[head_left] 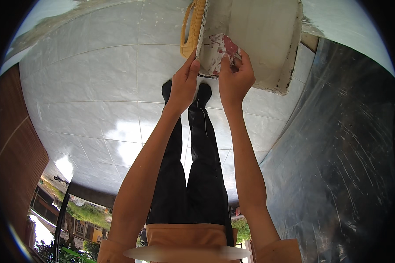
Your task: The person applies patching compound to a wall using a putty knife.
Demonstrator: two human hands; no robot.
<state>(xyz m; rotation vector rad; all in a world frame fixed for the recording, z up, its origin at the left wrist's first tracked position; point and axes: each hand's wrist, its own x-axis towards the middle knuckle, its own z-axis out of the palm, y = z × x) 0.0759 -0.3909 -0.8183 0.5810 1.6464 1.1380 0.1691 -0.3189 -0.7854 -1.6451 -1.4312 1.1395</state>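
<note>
A shallow rectangular tray (267, 44) with a pale grey-white coating inside and a dark, stained rim is at the top, in front of me. My left hand (186, 83) grips its near left edge, thumb up along the side. Inside the tray's left corner my right hand (237, 79) is closed on a flat red piece smeared with white paste (219, 50). The fingers pinch the piece's right side. Its exact kind I cannot make out.
A yellow slotted plastic item with a handle (191, 33) stands against the tray's left side. Grey-white tiles (83, 87) cover the floor. At right hangs or lies a scratched dark sheet (333, 144). My shoes (204, 94) are just below the tray.
</note>
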